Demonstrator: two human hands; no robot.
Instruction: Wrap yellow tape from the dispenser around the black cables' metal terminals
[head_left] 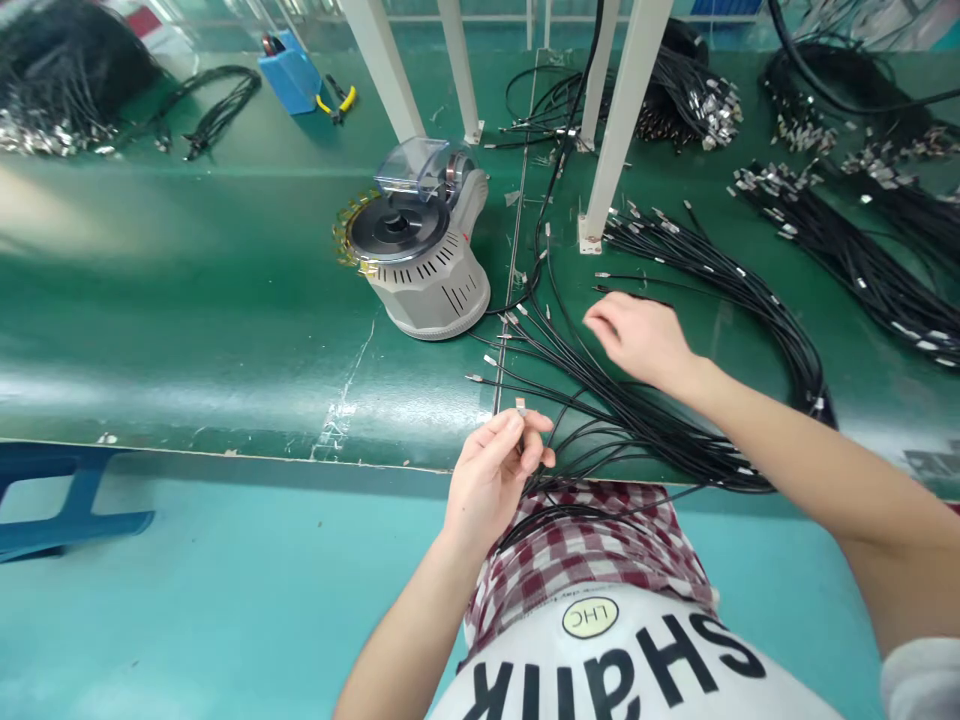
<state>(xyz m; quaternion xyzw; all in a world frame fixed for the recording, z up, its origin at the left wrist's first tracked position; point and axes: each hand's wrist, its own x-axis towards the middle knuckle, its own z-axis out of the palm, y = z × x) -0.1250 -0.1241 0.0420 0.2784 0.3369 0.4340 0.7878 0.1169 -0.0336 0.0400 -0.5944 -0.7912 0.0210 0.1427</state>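
Near the bench's front edge, my left hand (491, 465) pinches a black cable by its end, with the metal connector (520, 405) sticking up past the thumb and fingertips. My right hand (641, 335) is over the bench farther right, its fingers curled together; what they hold, if anything, is hidden. A thin dark object (637, 296) shows just beyond its knuckles. Between and below the hands spreads a bundle of black cables (637, 430), connector ends fanned toward the left. Some cables hang over the edge onto my lap.
A grey tape dispenser (435, 285) with a round dial stands left of the cables. White metal posts (619, 130) rise from the green bench (187, 280). More cable bundles (847, 260) lie right and behind. Yellow-handled cutters (337, 100) lie beside a blue holder (290, 75).
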